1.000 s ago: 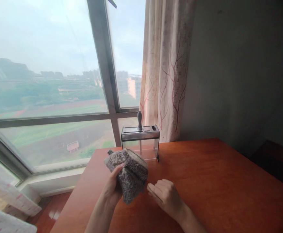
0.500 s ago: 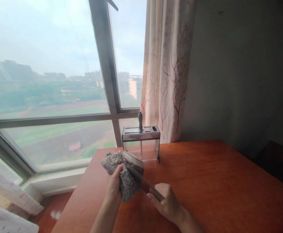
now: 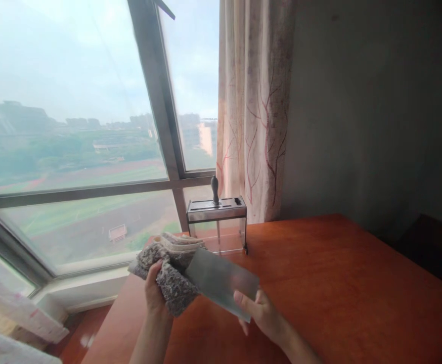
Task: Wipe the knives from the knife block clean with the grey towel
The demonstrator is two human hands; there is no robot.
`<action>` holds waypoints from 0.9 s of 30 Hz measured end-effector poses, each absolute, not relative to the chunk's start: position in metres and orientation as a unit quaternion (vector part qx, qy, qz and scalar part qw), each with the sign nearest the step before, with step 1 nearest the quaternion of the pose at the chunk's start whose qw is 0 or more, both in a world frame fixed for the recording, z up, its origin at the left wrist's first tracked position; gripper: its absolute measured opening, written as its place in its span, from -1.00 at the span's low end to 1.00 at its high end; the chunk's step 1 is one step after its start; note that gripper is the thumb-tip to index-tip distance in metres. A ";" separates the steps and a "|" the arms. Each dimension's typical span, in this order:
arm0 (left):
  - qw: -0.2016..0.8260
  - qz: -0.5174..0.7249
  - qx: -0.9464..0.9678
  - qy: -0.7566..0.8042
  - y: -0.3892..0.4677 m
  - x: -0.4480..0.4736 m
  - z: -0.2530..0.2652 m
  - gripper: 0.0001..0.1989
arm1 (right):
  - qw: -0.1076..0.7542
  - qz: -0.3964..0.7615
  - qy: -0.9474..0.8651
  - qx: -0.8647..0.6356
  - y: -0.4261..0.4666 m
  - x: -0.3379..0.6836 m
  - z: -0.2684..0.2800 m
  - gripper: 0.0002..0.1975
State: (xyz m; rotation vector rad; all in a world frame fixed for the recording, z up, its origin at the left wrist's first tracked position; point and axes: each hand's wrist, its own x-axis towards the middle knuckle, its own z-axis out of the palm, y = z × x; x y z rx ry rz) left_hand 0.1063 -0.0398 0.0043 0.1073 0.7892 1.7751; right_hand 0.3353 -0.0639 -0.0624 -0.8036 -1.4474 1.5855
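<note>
My left hand (image 3: pixel 156 288) is closed around a bunched grey, fuzzy cloth (image 3: pixel 179 288) with a paler, folded edge on top. In my right hand (image 3: pixel 261 313) is a cleaver (image 3: pixel 223 283), its broad grey blade turned flat toward me. The thumb lies on the blade's near end, and the handle is hidden by the hand. The blade's far end meets the cloth's right side; whether it is tucked inside a fold I cannot tell. Both hands are above the table, in front of a knife block.
The clear-sided knife block (image 3: pixel 216 208) stands at the table's far edge, with one dark-handled tool (image 3: pixel 215 190) upright in it. The reddish-brown table (image 3: pixel 335 283) stretches right. Behind are a window (image 3: pixel 73 141) and a curtain (image 3: pixel 257 111).
The cleaver has turned from nearly edge-on to showing its broad face. My left hand and the cloth have moved left, away from my right hand. The view has shifted slightly.
</note>
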 end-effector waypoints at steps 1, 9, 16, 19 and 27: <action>0.568 0.759 0.040 0.317 -0.041 0.106 0.004 -0.73 | 0.420 0.648 -0.552 -0.315 -0.063 0.334 -0.062 -0.56; 0.618 0.750 0.068 0.225 -0.047 0.128 0.004 -0.65 | 0.456 0.645 -0.503 -0.350 -0.060 0.333 -0.063 -0.55; 0.643 0.701 0.057 0.303 -0.043 0.136 0.003 -0.72 | 0.446 0.543 -0.596 -0.389 -0.063 0.331 -0.071 -0.56; 0.628 0.697 0.044 0.343 -0.039 0.142 -0.003 -0.74 | 0.422 0.468 -0.660 -0.410 -0.063 0.335 -0.080 -0.58; 0.516 0.726 0.140 0.433 -0.035 0.145 -0.019 -0.76 | 0.443 0.416 -0.688 -0.398 -0.059 0.339 -0.085 -0.60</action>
